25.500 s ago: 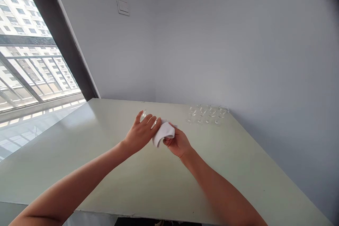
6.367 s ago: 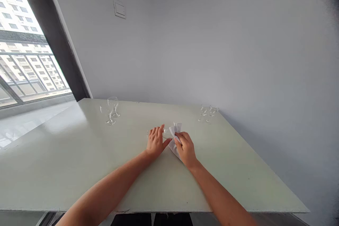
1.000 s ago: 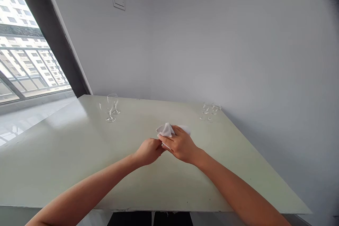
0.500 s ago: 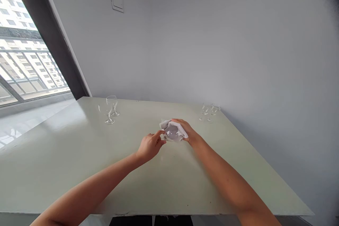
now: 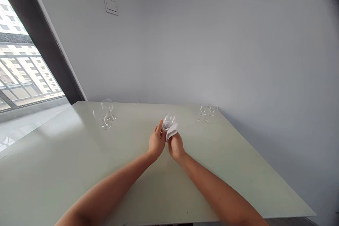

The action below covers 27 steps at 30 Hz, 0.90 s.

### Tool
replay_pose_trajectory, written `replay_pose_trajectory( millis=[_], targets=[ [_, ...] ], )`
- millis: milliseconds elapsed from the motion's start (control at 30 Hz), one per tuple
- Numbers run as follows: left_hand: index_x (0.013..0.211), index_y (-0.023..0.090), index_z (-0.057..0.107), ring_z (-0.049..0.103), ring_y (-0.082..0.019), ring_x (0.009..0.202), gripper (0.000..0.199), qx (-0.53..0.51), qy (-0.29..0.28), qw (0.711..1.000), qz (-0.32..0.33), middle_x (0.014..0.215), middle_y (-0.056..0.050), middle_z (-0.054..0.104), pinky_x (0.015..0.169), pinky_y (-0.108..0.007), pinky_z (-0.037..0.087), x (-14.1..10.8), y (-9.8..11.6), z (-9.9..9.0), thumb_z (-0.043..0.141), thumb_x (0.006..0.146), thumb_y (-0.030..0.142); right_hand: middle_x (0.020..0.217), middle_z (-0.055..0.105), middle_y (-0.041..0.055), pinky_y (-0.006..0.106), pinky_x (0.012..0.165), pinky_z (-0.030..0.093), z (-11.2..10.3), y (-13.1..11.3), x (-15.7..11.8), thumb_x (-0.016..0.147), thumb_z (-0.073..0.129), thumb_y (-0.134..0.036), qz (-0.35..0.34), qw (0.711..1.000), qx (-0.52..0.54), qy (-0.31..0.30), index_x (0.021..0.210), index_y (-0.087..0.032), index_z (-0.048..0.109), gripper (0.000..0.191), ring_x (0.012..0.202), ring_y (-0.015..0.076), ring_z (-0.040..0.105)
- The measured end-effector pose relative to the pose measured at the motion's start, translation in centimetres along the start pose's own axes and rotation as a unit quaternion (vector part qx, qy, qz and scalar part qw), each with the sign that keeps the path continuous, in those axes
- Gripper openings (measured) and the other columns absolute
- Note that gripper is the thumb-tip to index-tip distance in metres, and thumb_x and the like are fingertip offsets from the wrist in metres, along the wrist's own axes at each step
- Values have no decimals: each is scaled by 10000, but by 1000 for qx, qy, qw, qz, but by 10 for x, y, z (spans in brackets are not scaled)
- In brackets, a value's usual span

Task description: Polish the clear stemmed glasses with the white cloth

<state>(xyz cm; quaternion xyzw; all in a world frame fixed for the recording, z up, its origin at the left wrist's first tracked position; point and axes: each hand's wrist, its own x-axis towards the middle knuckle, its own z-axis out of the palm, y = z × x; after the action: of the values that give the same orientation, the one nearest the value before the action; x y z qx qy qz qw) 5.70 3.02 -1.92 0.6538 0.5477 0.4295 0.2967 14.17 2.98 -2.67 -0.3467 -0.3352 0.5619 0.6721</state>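
Above the middle of the table, a clear wine glass is held between both hands, its bowl tilted away from me. My left hand closes on the glass from the left, near the lower part of the bowl. A white cloth is in my right hand, pressed against the near right side of the glass. The fingertips of my right hand are hidden behind the cloth, and the glass's stem and foot are mostly covered by the hands.
Two clear stemmed glasses, a nearer one and a farther one, stand at the back left of the pale table. Two smaller glasses stand at the back right. Walls rise behind; a window is on the left.
My right hand and the cloth have moved from over the bowl down to its near side, closer to my left hand. The bowl now shows uncovered. The view has shifted slightly.
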Motion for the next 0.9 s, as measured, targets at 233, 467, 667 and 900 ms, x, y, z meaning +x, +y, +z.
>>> replay_pose_trajectory(
  millis=[233, 467, 667, 900],
  targets=[
    [1232, 336, 483, 278, -249, 1262, 635, 8, 37, 999, 12, 1350, -44, 308, 1014, -405, 252, -7, -3, 1, 514, 654, 76, 781, 650, 27, 301, 636, 438, -7, 11, -1, 662, 659, -375, 39, 998, -31, -35, 801, -200, 628, 225, 761, 194, 581],
    [1296, 211, 404, 488, -217, 1098, 576, -368, -151, 912, -99, 1229, -88, 532, 892, -330, 391, 15, -5, -23, 559, 760, 354, 721, 645, 2, 304, 606, 455, -26, 0, 15, 636, 698, -417, 161, 979, 48, -114, 835, -200, 625, 304, 625, 149, 583],
    [1149, 131, 489, 599, -190, 853, 578, -444, -231, 853, -145, 1063, -139, 614, 739, -306, 446, 27, -17, -33, 688, 666, 380, 912, 634, 47, 409, 696, 488, -26, -2, 4, 619, 694, -464, 246, 932, 45, -262, 914, -192, 608, 410, 824, 214, 591],
    [1053, 138, 533, 601, -206, 883, 582, -388, -111, 903, -146, 954, -116, 654, 803, -331, 427, 32, -15, -38, 764, 562, 347, 778, 597, 21, 321, 675, 439, -25, -1, 12, 680, 646, -318, 116, 932, -239, -246, 846, -166, 585, 234, 721, 162, 553]
  ],
)
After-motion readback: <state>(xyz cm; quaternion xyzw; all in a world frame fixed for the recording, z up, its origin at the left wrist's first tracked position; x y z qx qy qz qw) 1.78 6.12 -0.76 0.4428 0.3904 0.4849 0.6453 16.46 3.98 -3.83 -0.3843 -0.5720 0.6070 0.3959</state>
